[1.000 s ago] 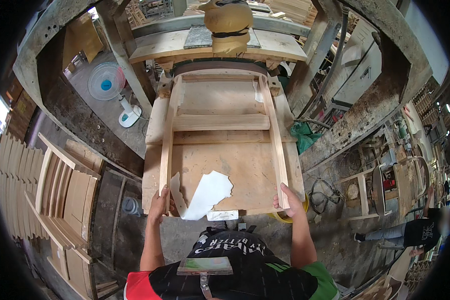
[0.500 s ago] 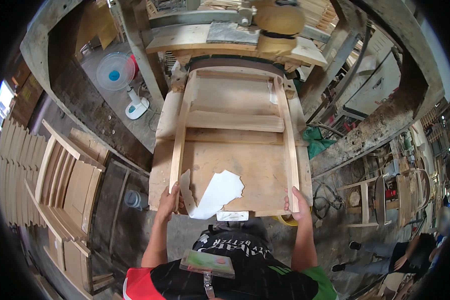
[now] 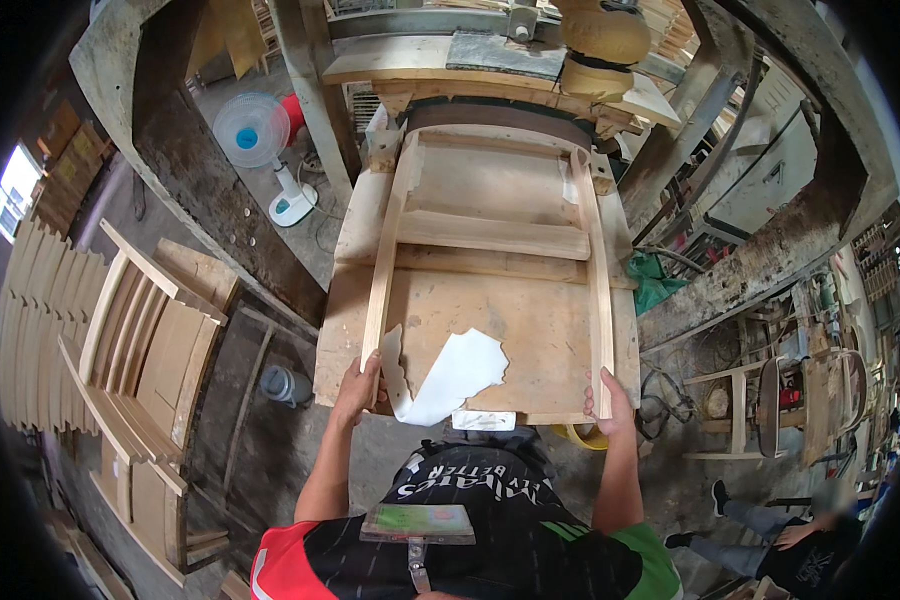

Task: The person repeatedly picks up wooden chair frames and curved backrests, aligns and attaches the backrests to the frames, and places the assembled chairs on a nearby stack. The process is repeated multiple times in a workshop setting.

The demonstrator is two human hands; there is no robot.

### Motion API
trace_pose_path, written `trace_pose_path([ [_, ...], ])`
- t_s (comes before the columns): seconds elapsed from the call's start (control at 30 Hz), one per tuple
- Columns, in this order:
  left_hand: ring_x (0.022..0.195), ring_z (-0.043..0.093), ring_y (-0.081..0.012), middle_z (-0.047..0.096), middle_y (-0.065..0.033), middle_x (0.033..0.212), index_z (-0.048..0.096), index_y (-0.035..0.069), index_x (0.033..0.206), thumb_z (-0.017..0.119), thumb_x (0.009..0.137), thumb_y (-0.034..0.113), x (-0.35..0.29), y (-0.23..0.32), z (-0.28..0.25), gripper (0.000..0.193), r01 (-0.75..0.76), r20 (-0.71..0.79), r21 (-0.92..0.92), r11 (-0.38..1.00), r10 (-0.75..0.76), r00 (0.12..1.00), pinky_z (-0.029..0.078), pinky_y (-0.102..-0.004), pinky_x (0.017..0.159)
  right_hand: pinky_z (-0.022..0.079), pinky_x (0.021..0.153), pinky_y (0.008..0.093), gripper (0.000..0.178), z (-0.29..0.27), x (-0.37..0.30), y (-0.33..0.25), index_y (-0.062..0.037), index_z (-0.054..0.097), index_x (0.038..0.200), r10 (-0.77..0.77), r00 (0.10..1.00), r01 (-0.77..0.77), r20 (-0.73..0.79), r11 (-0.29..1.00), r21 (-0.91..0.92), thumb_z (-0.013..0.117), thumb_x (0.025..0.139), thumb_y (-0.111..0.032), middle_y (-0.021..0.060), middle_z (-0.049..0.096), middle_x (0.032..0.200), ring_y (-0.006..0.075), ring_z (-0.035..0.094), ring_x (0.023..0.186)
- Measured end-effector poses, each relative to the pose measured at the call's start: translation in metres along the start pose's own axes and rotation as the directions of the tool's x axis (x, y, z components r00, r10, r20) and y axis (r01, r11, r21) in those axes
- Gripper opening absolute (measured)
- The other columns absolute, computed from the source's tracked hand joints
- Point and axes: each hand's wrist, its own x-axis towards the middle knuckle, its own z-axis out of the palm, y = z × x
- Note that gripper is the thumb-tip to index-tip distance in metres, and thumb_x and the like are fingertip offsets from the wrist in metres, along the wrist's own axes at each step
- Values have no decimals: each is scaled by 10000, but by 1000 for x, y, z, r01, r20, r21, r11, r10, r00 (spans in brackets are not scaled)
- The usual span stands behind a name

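Hands [image 3: 354, 389] [image 3: 615, 402] still on unmoved wooden frame [image 3: 494, 235]

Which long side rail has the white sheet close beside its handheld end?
The left rail, in the left hand; the white sheet lies beside it. The right rail, in the right hand, lies farther off.

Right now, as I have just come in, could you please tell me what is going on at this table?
A person is holding a wooden frame over a wooden work board. The left grip is on the near end of its left rail, the right grip on that of its right rail. A torn white sheet lies between the rails. Whether the near ends are lifted, I cannot tell.
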Motion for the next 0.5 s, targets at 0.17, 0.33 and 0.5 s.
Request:
trace_pose_path([
  [0.17, 584, 637, -167, 652, -75, 801, 581, 28, 1281, 547, 1045, 565, 1, 2, -3, 587, 13, 30, -29, 999, -12, 999, 484, -314, 440, 458, 546, 327, 546, -2, 2, 1, -71, 593, 1269, -5, 1000, 5, 8, 1000, 2, 695, 978, -522, 47, 616, 768, 165, 566, 561],
  [0.33, 593, 652, -182, 666, -88, 811, 585, 30, 1271, 543, 1042, 598, -1, 8, -3, 614, 53, 41, -27, 998, -51, 998, 503, -323, 449, 465, 536, 325, 547, -3, 2, 2, -74, 602, 1259, -23, 1000, 23, 7, 1000, -7, 701, 969, -527, 44, 623, 756, 160, 577, 542],
  [0.5, 611, 668, -199, 675, -94, 807, 592, 32, 1232, 521, 1047, 614, -1, 15, -7, 615, 94, 98, -66, 993, -88, 991, 512, -338, 448, 464, 530, 329, 546, -6, 1, -3, -72, 605, 1257, -3, 1000, 3, 22, 1000, 18, 694, 973, -531, 46, 627, 756, 162, 577, 535],
])
